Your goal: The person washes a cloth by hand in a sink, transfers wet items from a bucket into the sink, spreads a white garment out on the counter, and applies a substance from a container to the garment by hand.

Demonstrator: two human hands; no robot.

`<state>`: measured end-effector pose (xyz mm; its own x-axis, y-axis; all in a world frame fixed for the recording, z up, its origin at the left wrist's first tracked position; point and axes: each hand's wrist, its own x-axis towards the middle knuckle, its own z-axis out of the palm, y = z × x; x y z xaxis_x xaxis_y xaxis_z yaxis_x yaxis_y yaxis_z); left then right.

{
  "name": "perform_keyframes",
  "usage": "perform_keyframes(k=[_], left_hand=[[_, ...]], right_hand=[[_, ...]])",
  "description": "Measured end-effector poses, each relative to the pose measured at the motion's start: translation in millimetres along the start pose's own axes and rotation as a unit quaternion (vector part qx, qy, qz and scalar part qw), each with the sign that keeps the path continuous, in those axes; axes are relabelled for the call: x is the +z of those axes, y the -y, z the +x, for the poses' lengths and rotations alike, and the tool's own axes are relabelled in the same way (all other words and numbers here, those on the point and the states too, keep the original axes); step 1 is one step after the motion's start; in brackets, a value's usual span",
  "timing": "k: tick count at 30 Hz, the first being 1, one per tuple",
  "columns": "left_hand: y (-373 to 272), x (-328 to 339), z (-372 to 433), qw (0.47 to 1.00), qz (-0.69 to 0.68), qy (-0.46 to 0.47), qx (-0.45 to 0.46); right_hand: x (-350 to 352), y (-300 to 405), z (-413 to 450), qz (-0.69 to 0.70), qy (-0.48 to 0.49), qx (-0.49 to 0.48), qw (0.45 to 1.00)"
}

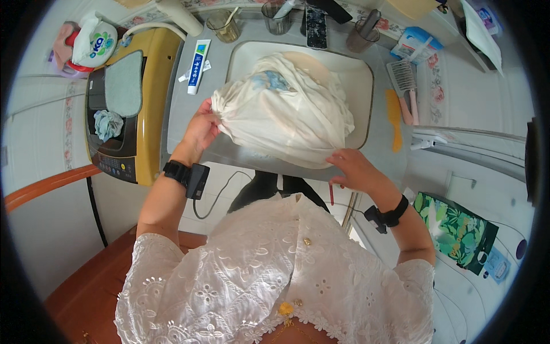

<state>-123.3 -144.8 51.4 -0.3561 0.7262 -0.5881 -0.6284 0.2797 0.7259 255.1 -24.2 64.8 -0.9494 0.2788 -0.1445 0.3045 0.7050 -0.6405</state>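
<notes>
A bunched white cloth (275, 116) with a blue patch lies over the white sink basin (365, 105) and spreads onto the counter's front edge. My left hand (205, 124) grips its gathered left end, thumb and fingers closed on the fabric. At the cloth's lower right corner, my right hand (350, 168) pinches the edge between thumb and fingers. A beige rounded surface (307, 64) shows at the cloth's far side; what it is I cannot tell. The basin's bottom is mostly hidden under the fabric.
Left of the sink are a toothpaste tube (199, 66) and a yellow washing machine (154, 86). Behind it stand several cups, one a glass (223, 28), and a wet dark phone-like slab (316, 28). A yellow comb (394, 120) and a hairbrush (401, 77) lie at the right.
</notes>
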Motion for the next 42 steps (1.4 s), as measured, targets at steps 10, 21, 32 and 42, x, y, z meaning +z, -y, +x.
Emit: perform_keyframes(k=[10,21,32,42], left_hand=[[-11.7,9.0,-38.0,0.998,-0.02,0.049,0.028],[-32.7,-9.0,-68.8,0.989,-0.097,0.068,0.088],[-105.6,12.2,-55.5,0.966,0.11,0.061,0.226],[-146.0,7.4,-19.0,0.866,0.427,0.008,0.26]], right_hand=[[15.9,-38.7,166.6,-0.016,-0.242,0.143,0.96],[-21.5,-22.9,152.9,0.236,-0.261,0.203,0.914],[-171.1,63.5,35.2,0.424,-0.525,0.061,0.736],[-148.0,-4.4,-27.0,0.233,-0.504,0.256,0.791]])
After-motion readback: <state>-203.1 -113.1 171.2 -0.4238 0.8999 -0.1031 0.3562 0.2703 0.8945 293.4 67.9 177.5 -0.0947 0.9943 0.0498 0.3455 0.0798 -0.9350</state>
